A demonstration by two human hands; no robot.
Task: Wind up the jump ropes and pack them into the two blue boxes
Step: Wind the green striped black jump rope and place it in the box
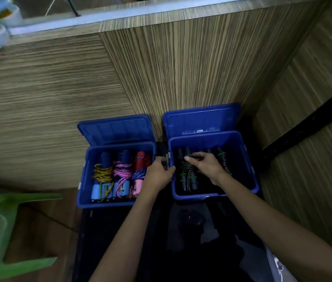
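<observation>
Two glossy blue plastic boxes, lids up: left box [83,180] beside the left hand [158,176] held three braided rope bundles [120,176]. Right hand [205,166] grasped a black wound rope [189,180] inside the right box [250,159]; left hand pinched that box's rim.

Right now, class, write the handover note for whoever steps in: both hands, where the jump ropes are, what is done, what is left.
Left hand grips the left rim of the right blue box.
Right hand is inside it, fingers on the black rope bundles.
Left blue box holds three wound ropes: yellow, pink, blue-and-red.
Done: ropes seen are wound and boxed.
Left: settle the black bundle; both lids are open.
</observation>
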